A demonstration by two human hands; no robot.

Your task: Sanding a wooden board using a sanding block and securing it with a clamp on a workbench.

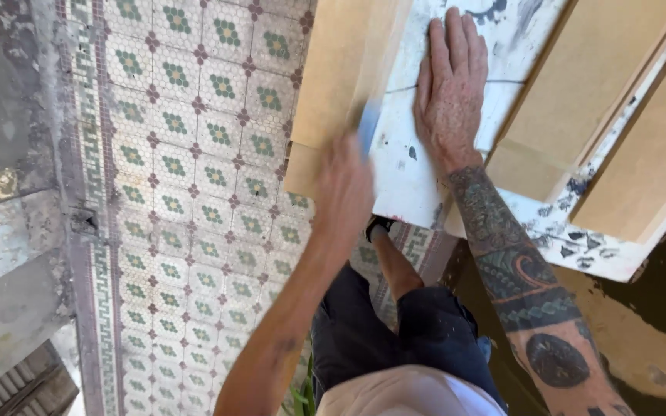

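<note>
Head view, looking down: right hand (450,85) lies flat, fingers spread, on a white paint-stained board (418,166) on the counter. Left hand (342,192), blurred, fingers curled round a blue block (368,123) at the board's left edge, long axis running away from the body.

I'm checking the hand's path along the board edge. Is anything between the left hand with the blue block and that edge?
Nothing visible. The left hand, motion-blurred, holds the blue block right at the tan board edge. The right hand lies flat on the white panel beside it, out of the way.
</note>
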